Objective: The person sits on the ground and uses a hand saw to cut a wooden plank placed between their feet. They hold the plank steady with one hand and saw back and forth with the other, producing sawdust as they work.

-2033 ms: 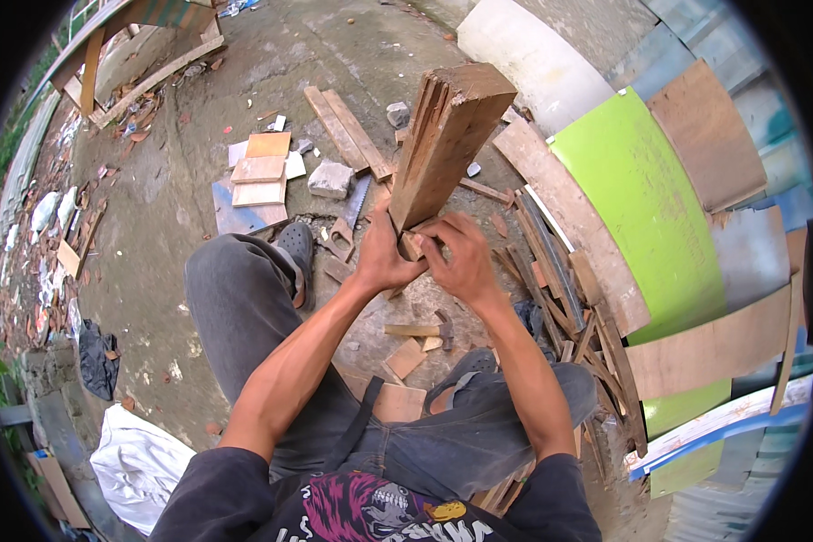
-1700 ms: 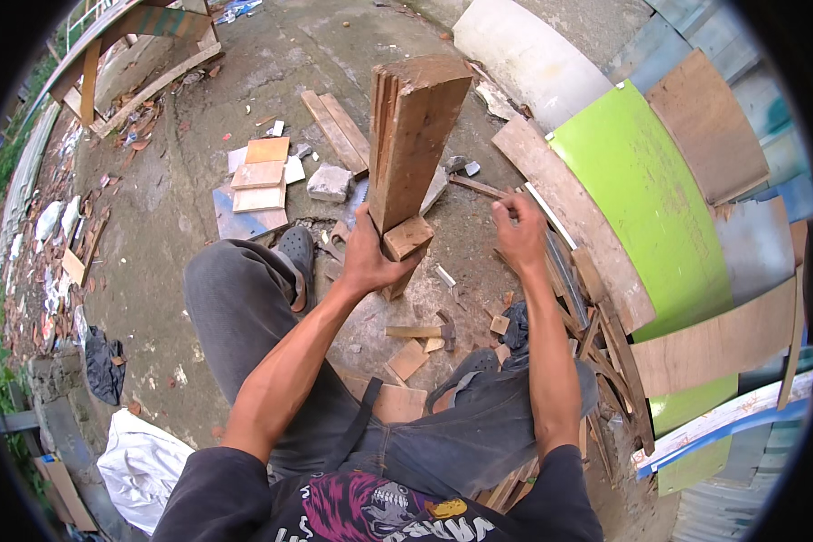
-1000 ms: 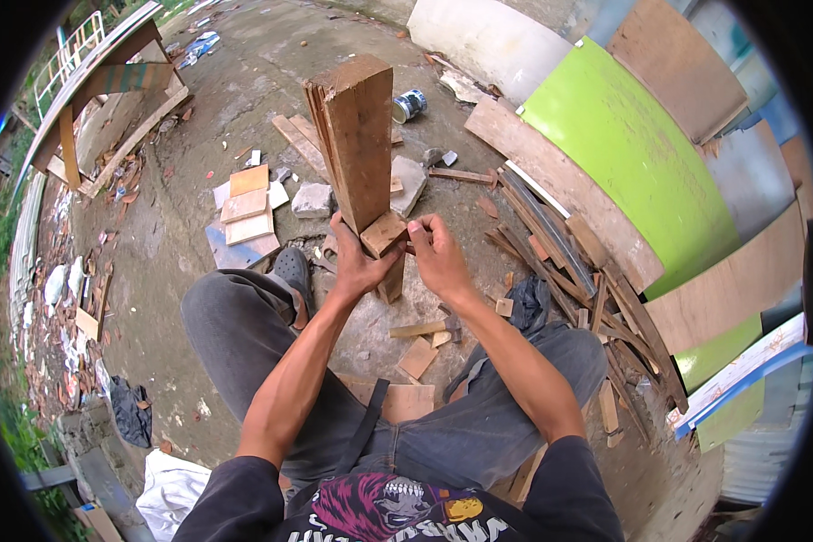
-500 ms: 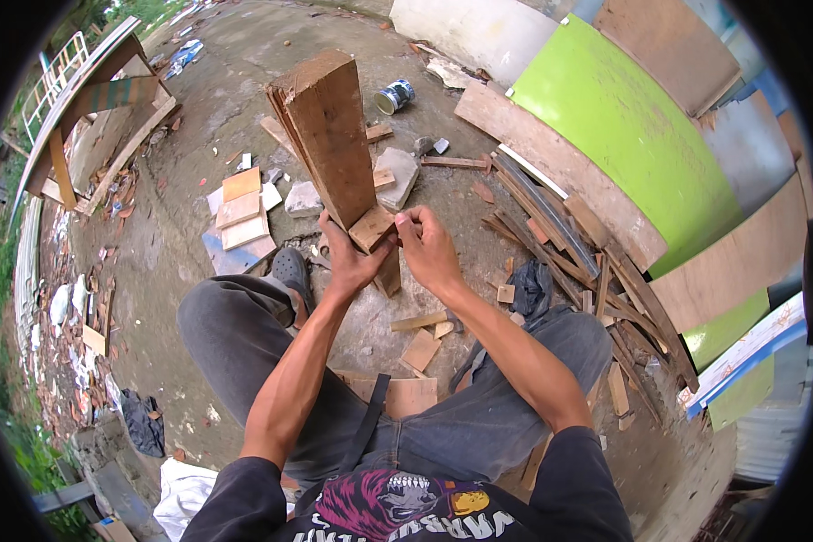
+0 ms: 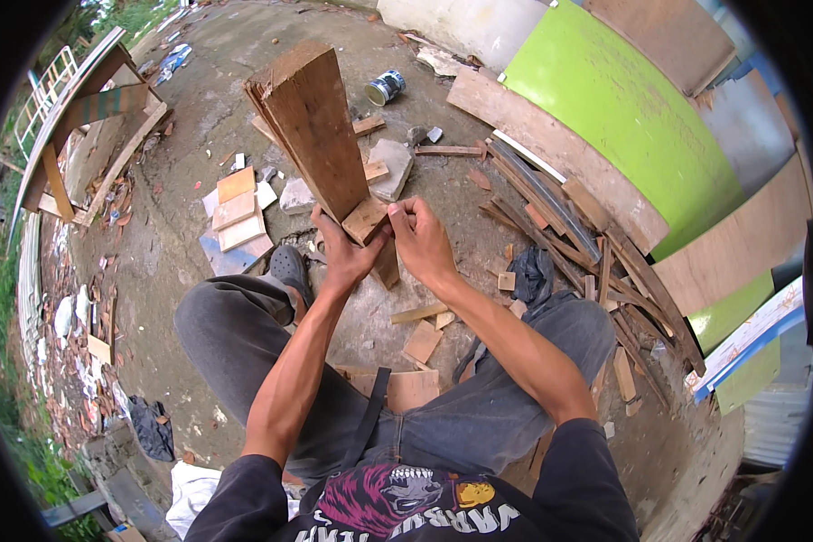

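Note:
A tall, thick wooden plank (image 5: 312, 126) with a split edge stands up in front of me, leaning to the left. Against its near face, low down, sits a small wooden block (image 5: 365, 221). My left hand (image 5: 345, 257) is closed around the block and the plank's lower part, thumb side to the right. At the block's right end my right hand (image 5: 418, 237) is closed in a pinch, its thumb and forefinger touching the corner. Anything small between those fingertips is hidden.
Wood offcuts (image 5: 422, 341) lie on the concrete between my legs. Thin boards (image 5: 235, 210) and broken concrete pieces (image 5: 391, 169) lie beyond. A tin can (image 5: 386, 88) is on its side farther off. Scrap timber (image 5: 551, 221) is heaped at right beside a green panel (image 5: 619, 122).
The plank, block and both hands sit slightly farther left and higher in the picture, as the whole view has shifted a little. The grip of both hands looks the same.

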The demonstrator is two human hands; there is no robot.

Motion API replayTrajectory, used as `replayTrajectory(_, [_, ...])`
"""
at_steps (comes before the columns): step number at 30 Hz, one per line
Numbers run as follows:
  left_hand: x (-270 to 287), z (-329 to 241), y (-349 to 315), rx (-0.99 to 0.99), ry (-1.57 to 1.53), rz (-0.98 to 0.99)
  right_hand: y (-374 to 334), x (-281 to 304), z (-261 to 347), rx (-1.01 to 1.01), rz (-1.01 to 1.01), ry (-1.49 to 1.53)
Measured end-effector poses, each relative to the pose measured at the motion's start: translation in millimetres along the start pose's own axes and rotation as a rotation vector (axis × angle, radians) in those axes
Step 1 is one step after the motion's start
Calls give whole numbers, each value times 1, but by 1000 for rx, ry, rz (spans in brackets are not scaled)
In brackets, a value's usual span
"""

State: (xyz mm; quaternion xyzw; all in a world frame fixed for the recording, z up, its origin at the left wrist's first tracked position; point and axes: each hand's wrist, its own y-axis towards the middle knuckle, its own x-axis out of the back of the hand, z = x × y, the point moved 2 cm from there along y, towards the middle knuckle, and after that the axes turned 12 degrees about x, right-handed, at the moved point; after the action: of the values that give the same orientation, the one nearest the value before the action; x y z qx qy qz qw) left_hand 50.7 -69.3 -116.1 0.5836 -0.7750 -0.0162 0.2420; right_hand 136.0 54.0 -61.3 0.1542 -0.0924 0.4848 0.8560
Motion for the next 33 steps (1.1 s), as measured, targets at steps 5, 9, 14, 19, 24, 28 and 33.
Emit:
replayTrajectory(5, [-1, -3, 2, -76, 124, -80, 2, -1, 0, -31, -16, -10])
replayTrajectory(9, [-5, -6, 1, 3, -29, -57, 2, 0, 2, -50, -17, -20])
replayTrajectory(14, [-7, -8, 3, -8, -43, -57, 2, -1, 0, -98, -2, -44])
replayTrajectory(19, [-8, -10, 1, 7, -25, -52, 2, -1, 0, -123, -3, -43])
replayTrajectory(24, [-7, -4, 10, 11, 13, -3, 10, 0, -12, -61, -1, -46])
replayTrajectory(28, [-5, -3, 15, 32, -82, 59, 13, 1, -21, -74, 20, 31])
replayTrajectory(33, [-1, -1, 17, 9, -11, 47, 11, 3, -20, -36, 31, 48])
